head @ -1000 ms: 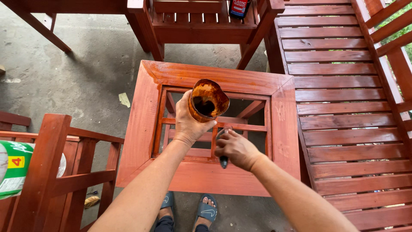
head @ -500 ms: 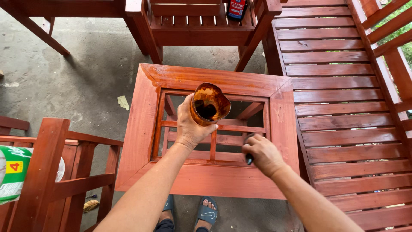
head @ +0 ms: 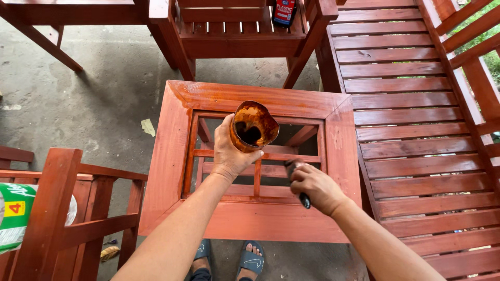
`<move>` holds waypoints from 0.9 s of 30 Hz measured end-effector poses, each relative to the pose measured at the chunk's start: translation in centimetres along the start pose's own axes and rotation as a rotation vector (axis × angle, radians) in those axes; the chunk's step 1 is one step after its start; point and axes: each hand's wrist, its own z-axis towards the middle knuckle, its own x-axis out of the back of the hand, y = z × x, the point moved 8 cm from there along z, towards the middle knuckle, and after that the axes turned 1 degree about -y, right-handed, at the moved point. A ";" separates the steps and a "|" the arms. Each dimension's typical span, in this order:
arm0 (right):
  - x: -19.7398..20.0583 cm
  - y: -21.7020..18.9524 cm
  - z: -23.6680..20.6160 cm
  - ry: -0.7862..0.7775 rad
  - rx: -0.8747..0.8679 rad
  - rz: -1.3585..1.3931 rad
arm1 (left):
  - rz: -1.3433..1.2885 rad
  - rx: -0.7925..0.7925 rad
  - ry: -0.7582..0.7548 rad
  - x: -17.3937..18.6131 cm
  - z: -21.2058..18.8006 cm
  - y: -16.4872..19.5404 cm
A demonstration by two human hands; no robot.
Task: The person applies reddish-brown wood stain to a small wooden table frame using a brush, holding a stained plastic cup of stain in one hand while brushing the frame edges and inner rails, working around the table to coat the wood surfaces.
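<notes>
My left hand [head: 229, 151] holds a squashed, stain-smeared cup [head: 253, 126] with dark varnish in it, above the open middle of a small red-brown wooden table frame [head: 172, 151]. My right hand [head: 315, 187] grips a dark-handled paintbrush [head: 297, 179] low over the frame's right inner rail, the bristle end pointing up-left toward the cup. The frame's top is glossy with wet stain. My feet in dark sandals [head: 249, 260] show below the table's near edge.
A slatted red-brown bench [head: 416, 130] runs along the right. Wooden chairs stand at the top [head: 245, 36] and lower left [head: 57, 208]. A dark can [head: 285, 11] sits on the far chair. A green-and-white sack [head: 15, 213] lies at the left edge. Grey concrete floor [head: 88, 99] lies left.
My right hand with the brush shifted right from the frame's centre rail, then drew back slightly toward the cup. The cup stayed in place above the frame.
</notes>
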 end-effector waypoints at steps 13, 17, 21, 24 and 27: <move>4.4 3.6 -6.6 0.945 -0.652 0.184 | 0.064 0.040 -0.047 0.3 0.3 -0.5; 1.6 3.9 -6.6 0.980 -0.910 0.125 | 0.008 0.005 -0.025 0.4 0.3 -0.5; -2.1 1.2 -2.9 0.987 -0.786 0.316 | 0.019 0.011 0.007 0.5 0.0 -0.8; -5.0 -0.1 0.2 0.963 -0.785 0.583 | 0.043 -0.011 0.019 0.6 -0.3 -0.6; -6.5 0.5 0.9 0.920 -0.814 0.826 | 0.000 0.002 0.033 0.3 -0.3 -0.5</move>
